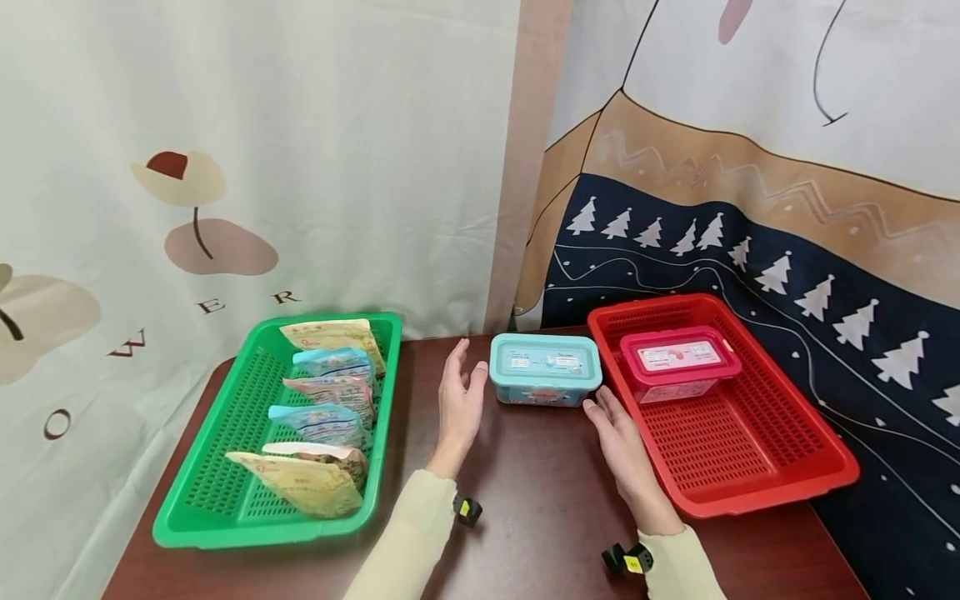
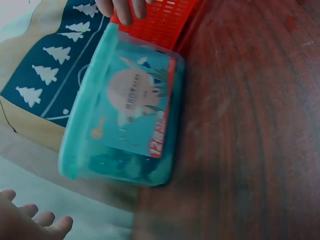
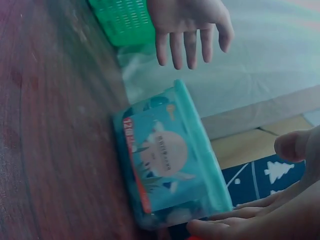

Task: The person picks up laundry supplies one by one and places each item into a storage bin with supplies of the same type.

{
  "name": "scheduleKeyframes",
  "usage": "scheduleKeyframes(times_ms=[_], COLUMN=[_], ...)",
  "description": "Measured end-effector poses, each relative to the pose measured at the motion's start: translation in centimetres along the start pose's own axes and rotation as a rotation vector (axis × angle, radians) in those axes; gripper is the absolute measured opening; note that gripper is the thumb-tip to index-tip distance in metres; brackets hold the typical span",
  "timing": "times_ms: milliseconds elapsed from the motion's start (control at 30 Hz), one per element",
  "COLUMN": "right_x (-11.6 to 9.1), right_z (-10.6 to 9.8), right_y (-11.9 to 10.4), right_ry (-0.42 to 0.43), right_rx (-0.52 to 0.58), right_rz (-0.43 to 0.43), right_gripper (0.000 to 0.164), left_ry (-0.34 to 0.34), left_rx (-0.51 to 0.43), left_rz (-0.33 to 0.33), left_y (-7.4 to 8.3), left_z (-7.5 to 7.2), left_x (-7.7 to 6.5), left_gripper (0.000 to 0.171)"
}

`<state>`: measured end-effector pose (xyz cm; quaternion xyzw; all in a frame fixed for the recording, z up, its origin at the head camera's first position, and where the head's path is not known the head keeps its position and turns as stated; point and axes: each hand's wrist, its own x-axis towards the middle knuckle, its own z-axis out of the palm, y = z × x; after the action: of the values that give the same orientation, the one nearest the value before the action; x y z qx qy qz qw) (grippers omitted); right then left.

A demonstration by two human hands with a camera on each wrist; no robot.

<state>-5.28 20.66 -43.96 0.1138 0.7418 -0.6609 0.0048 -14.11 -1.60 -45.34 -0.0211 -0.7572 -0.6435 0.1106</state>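
Note:
A teal lidded plastic box (image 1: 545, 370) with a printed label stands on the table between my hands. My left hand (image 1: 461, 396) is at its left, fingers straight and a small gap away from the box. On the other side my right hand (image 1: 617, 437) has its extended fingertips right at the box's lower right corner. Both palms face inward, and neither hand grips anything. In the right wrist view the box (image 3: 165, 155) shows its labelled front, with the left hand (image 3: 190, 25) spread beyond it.
A red basket (image 1: 757, 492) at the right holds a pink lidded box (image 1: 678, 362). The green basket (image 1: 168, 517) at the left holds several upright packets (image 1: 322, 425). Behind the brown table (image 1: 525, 517) hang a pale curtain (image 1: 375, 167) and a patterned cloth (image 1: 750, 250).

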Motion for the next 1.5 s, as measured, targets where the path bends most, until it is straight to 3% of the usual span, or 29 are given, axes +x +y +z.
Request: scheduleKeyframes(times_ms=[167,333,667,933,1233,1500], right_x=[0.9,1.4,3.1,3.2,2.8,2.3], right_z=[0.6,1.4,2.3,2.7,3.3,3.7], right_y=[0.5,1.0,1.9,2.0,2.2,2.5], right_ry=[-0.002,0.035,0.099,0.103,0.076,0.053], right_rx=[0.047,0.087,0.17,0.181,0.151,0.104], right_rz=[0.011,0.002,-0.023,-0.028,-0.017,-0.028], right_gripper=[0.078,0.079,0.077,0.077,0.079,0.077], left_ry=[-0.026,-0.064,-0.182,-0.224,-0.204,-0.182], left_rx=[-0.026,-0.059,-0.099,-0.083,-0.036,-0.036], left_rz=[-0.12,-0.173,-0.17,-0.192,-0.222,-0.19], left_y=[-1.2,-2.0,-2.7,-2.8,-2.6,-3.0], left_z=[0.5,1.3,1.8,1.5,0.8,-0.3], left_x=[0.5,1.3,1.8,1.5,1.1,0.1], left_gripper=[0.056,0.059,0.065,0.063,0.055,0.055])
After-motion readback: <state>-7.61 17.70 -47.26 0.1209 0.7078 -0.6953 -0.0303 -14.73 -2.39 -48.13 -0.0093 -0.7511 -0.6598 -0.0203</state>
